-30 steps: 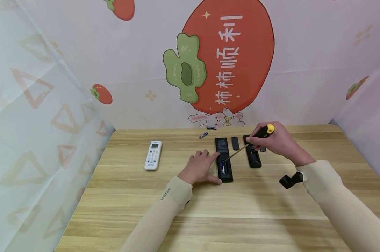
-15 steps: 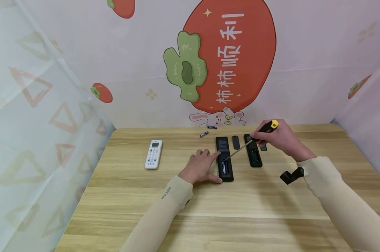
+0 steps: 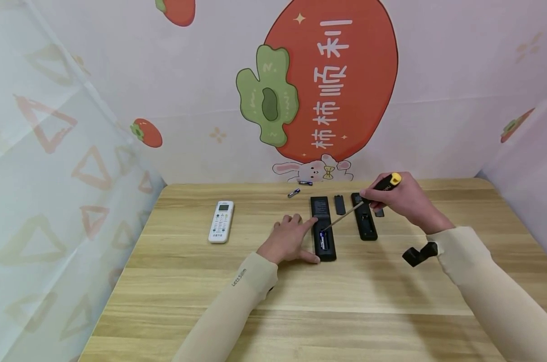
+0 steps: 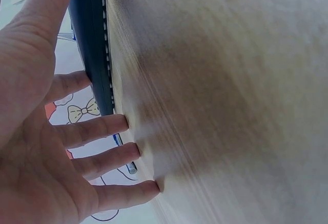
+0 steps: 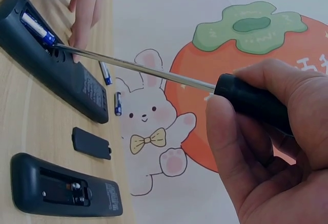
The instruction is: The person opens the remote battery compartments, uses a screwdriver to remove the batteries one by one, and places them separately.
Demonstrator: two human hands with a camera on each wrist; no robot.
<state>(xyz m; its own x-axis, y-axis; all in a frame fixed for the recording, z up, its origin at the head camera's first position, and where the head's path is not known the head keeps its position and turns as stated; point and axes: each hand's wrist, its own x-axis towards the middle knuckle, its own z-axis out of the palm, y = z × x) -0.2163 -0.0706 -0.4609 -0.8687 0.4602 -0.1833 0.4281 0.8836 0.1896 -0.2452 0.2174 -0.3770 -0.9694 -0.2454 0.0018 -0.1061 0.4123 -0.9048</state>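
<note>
A black remote control (image 3: 319, 207) lies face down with its battery compartment uncovered. Blue batteries (image 3: 324, 240) sit inside it. My left hand (image 3: 288, 240) rests at its left side, fingers spread and fairly straight; the index fingertip touches its back and the thumb its lower left edge. The left wrist view shows the remaining fingertips down on the table. My right hand (image 3: 408, 201) grips a screwdriver (image 5: 148, 70) by its black and yellow handle. The metal shaft slants down to the left, its tip right at the battery end in the compartment.
A second black remote (image 3: 367, 229) lies uncovered to the right, its compartment without batteries. One dark battery cover (image 3: 339, 205) lies between the remotes, another (image 3: 379, 213) beyond. Two loose batteries (image 3: 294, 193) lie near the back wall. A white remote (image 3: 221, 222) is at left.
Over the past second my right hand has shifted slightly up and right, tilting the screwdriver's handle while its tip stays at the battery. My left hand has held still.
</note>
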